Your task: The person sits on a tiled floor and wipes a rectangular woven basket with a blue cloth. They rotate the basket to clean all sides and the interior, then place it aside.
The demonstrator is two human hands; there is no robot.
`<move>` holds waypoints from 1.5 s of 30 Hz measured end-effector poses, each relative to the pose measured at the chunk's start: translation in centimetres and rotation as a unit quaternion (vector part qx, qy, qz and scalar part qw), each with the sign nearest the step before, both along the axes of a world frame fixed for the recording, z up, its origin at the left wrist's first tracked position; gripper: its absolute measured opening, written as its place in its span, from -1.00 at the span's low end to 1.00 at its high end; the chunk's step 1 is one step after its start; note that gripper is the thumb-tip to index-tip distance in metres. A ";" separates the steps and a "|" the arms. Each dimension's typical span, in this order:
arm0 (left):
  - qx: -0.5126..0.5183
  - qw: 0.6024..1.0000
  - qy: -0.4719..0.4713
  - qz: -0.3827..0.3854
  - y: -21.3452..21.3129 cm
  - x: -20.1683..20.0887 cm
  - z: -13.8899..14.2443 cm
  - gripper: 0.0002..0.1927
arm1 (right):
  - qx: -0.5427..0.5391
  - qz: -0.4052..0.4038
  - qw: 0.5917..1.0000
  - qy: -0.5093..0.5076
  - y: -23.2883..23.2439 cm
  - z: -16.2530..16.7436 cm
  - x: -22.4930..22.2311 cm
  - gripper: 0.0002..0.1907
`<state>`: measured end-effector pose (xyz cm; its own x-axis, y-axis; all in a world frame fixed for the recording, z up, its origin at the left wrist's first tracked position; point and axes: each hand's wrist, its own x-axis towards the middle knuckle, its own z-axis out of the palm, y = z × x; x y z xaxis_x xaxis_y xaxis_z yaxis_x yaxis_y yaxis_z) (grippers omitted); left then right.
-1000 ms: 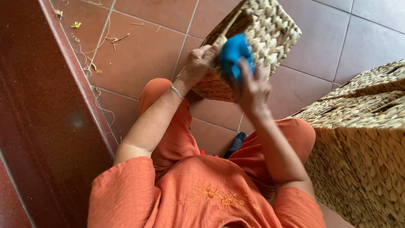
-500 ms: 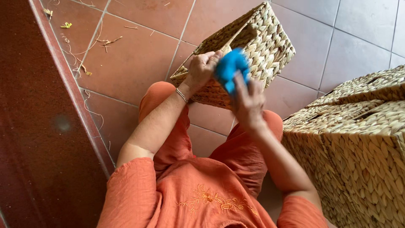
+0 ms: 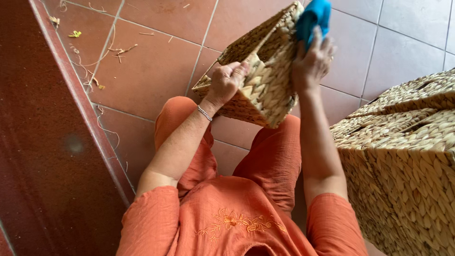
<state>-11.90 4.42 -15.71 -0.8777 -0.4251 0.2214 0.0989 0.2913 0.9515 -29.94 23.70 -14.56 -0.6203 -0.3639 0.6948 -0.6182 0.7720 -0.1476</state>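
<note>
A square woven straw basket is tilted on my knees, one corner pointing down toward my lap. My left hand grips its near left edge, fingers curled over the rim. My right hand presses a bright blue cloth against the basket's upper right side. I sit in orange clothes on a terracotta tiled floor.
A stack of similar woven baskets stands close at my right. A dark red raised step runs along the left. Loose straw scraps lie on the tiles at upper left.
The blue cloth and my right hand have slid from the basket's middle up to its upper right side. The basket has turned, its corner now pointing down.
</note>
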 end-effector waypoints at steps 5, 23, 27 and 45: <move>-0.015 0.997 -0.010 0.071 -2.4 0.4 -0.2 -0.49 | 0.015 0.211 0.977 0.016 0.5 2.3 16.2 -0.57; 0.023 0.997 -0.016 0.067 -2.2 0.6 0.8 -0.51 | 0.038 0.060 0.996 -0.057 -0.6 0.3 4.6 -0.53; 0.017 0.996 0.007 0.088 -3.1 0.6 0.1 -0.49 | 0.041 0.233 0.971 -0.022 0.2 1.3 17.3 -0.55; -0.038 0.996 0.002 0.081 -1.9 0.5 1.0 -0.53 | 0.018 0.154 0.985 -0.076 -1.2 3.3 8.9 -0.54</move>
<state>-11.36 2.56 -14.75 -0.7984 -0.5422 0.2620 0.0486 0.3756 0.9255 -21.03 22.48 -11.27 -0.5731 -0.5732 0.5856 -0.7963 0.5582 -0.2330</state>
